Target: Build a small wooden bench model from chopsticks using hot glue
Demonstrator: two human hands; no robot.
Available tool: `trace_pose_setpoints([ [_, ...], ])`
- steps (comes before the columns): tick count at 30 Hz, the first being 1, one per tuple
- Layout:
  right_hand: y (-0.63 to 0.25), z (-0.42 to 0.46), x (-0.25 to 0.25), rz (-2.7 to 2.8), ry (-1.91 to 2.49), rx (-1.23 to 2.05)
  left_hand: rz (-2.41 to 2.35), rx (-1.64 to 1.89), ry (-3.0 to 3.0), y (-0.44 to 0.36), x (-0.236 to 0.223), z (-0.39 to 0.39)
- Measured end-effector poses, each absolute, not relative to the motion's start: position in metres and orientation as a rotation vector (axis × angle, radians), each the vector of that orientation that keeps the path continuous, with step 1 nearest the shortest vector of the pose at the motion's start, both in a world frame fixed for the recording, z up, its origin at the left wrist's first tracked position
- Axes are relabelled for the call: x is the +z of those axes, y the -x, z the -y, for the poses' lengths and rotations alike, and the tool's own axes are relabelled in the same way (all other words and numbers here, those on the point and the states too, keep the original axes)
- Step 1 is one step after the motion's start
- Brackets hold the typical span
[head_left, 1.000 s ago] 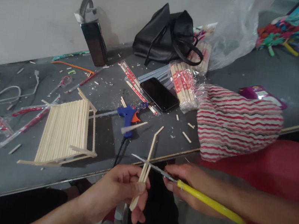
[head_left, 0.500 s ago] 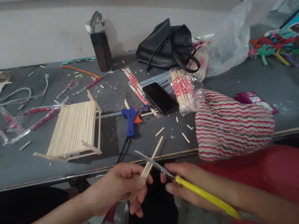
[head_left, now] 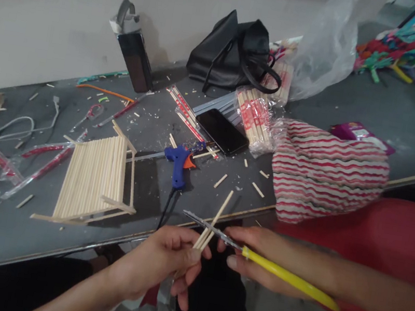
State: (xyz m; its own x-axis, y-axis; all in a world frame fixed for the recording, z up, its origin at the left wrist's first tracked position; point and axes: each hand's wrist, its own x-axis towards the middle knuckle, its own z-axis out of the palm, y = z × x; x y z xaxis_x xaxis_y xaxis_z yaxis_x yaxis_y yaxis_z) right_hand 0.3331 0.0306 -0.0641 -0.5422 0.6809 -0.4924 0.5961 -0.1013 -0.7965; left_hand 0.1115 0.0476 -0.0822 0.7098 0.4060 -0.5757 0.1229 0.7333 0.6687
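My left hand (head_left: 170, 257) is closed on a few thin wooden chopsticks (head_left: 218, 212), pinched between thumb and fingers just off the table's front edge. One stick reaches farther up than the others. My right hand (head_left: 256, 247) grips yellow-handled scissors (head_left: 286, 277), whose metal blades lie across the sticks a little above my left fingertips. Whether the blades have closed fully on the wood I cannot tell. To the left on the table stands a small frame of wooden sticks (head_left: 90, 173) joined side by side. A blue glue gun (head_left: 179, 166) lies beyond my hands.
Behind the glue gun are a black phone (head_left: 222, 131), packed chopsticks (head_left: 255, 118) and a black bag (head_left: 229, 56). A striped cloth (head_left: 326, 174) lies at the right near a red seat (head_left: 407, 239). Torn wrappers (head_left: 37, 173) and cut stick pieces litter the grey table (head_left: 71, 244).
The view has shifted slightly, so the table things sit a little farther left and higher. The longer stick leans more to the right across the blades. Both hands keep their hold.
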Motion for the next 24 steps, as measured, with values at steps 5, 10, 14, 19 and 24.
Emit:
trace_pose_setpoints([
  [5, -0.331, -0.032, -0.068, 2.016, 1.448, 1.745, -0.845, 0.163, -0.756, -0.113, -0.077, -0.050],
  [10, -0.331, -0.031, -0.071, 2.016, 1.480, 1.743, -0.872, 0.163, -0.723, -0.114, -0.074, -0.049],
  [14, -0.332, -0.028, -0.077, 1.965, 1.459, 1.750, -0.902, 0.178, -0.724, -0.116, -0.070, -0.046],
  [19, -0.336, -0.024, -0.090, 1.940, 1.409, 1.704, -0.902, 0.190, -0.829, -0.119, -0.065, -0.042],
  [24, -0.335, -0.021, -0.089, 1.917, 1.365, 1.733, -1.036, 0.223, -0.894, -0.127, -0.065, -0.036],
])
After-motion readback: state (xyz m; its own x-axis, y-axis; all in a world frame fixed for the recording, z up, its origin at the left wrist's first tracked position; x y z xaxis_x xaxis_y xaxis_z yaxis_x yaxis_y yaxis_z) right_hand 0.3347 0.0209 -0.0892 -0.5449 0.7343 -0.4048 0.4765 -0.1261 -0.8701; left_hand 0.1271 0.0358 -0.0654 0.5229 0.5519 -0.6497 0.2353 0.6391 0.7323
